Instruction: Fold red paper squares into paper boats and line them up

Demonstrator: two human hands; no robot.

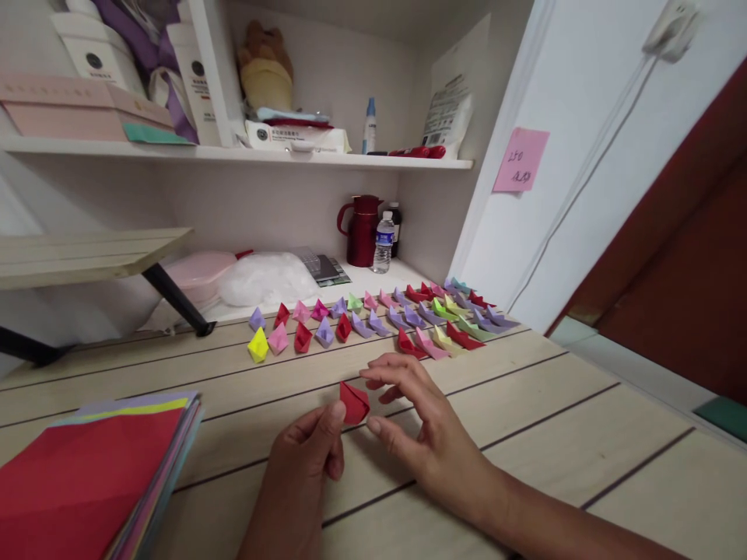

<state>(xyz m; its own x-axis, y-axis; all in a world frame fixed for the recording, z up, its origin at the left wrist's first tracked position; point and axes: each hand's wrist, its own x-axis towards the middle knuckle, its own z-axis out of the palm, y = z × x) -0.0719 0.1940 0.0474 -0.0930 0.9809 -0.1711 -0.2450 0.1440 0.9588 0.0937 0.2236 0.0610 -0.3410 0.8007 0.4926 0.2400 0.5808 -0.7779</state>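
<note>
A small folded piece of red paper [354, 403] is pinched between the thumb and fingers of my left hand [309, 443], just above the wooden table. To its right, my right hand [417, 420] is open, its thumb and fingers spread around the paper's right side; a small gap seems to lie between them, though contact at the thumb tip is hard to judge. Beyond both hands stand rows of folded paper boats in several colours, among them a yellow boat [257, 345] at the left and a red boat [465, 336] at the right.
A stack of coloured paper [87, 467], red on top, lies at the left. Behind it stands a small wooden shelf [87, 253] on black legs. A dark red jug [362, 232] and a water bottle [384, 243] stand in the white cabinet at the back.
</note>
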